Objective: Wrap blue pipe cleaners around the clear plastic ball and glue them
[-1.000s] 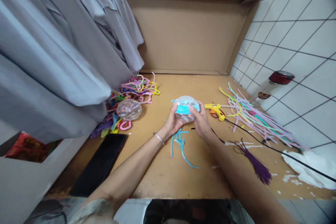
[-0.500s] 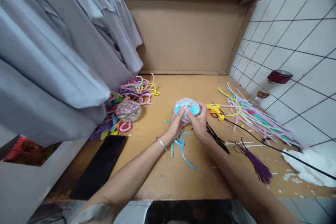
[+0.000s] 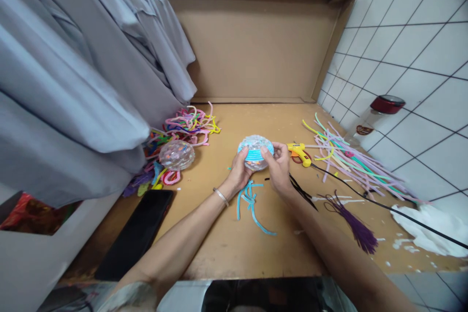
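Observation:
Between my hands is a clear, rounded plastic ball (image 3: 260, 140) with a band of light-blue strips round its middle and orange specks inside. My left hand (image 3: 238, 171) grips its left side, thumb on the blue band. My right hand (image 3: 280, 168) holds the right side, its thumb also pressed on the band. Both hands hold it just above the table. Below them lie loose light-blue strips (image 3: 250, 198). Black strips (image 3: 302, 191) lie partly behind my right forearm. A yellow glue gun (image 3: 300, 154) rests right of my right hand.
A second clear ball (image 3: 177, 155) sits left, beside a heap of colourful pipe cleaners (image 3: 190, 122). A black phone (image 3: 137, 234) lies front left. Right are long pastel strips (image 3: 347, 156), a purple tassel (image 3: 354, 226), white tissue (image 3: 431, 229), a red-lidded bottle (image 3: 376, 114) and the glue gun's cord.
My hands have tilted the ball, so the blue band and the lower part with orange specks show more. The ball sits slightly further left in view.

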The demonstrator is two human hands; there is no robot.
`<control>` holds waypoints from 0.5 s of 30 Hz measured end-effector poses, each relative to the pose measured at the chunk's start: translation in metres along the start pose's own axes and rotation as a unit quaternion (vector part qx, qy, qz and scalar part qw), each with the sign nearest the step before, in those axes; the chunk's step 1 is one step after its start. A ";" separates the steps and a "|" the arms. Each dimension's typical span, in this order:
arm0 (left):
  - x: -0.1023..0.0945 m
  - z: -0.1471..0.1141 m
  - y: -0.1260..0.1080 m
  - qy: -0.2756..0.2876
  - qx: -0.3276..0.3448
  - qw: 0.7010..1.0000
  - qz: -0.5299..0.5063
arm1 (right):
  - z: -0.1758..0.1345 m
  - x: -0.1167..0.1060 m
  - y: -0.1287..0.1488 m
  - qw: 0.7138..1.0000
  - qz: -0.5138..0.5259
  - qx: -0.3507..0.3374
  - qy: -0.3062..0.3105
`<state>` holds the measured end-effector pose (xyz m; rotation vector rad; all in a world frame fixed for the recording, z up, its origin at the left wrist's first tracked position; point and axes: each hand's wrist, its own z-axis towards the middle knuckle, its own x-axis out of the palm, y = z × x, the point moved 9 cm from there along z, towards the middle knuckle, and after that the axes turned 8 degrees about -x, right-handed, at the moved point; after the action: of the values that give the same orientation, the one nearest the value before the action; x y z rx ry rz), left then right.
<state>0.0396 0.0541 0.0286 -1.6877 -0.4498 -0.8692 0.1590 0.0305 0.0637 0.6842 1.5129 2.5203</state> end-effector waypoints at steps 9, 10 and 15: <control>-0.002 0.001 0.001 -0.001 0.001 1.000 0.008 | 0.002 -0.002 -0.003 1.000 -0.005 -0.002 -0.004; -0.003 0.001 0.001 -0.005 0.004 1.000 0.012 | 0.001 -0.001 -0.004 1.000 -0.005 0.002 0.004; -0.001 -0.003 -0.001 -0.019 0.056 0.997 0.042 | -0.012 0.006 -0.012 0.998 -0.035 0.020 0.050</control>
<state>0.0374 0.0521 0.0295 -1.6107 -0.4415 -0.7394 0.1474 0.0288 0.0510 0.5078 1.5946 2.5120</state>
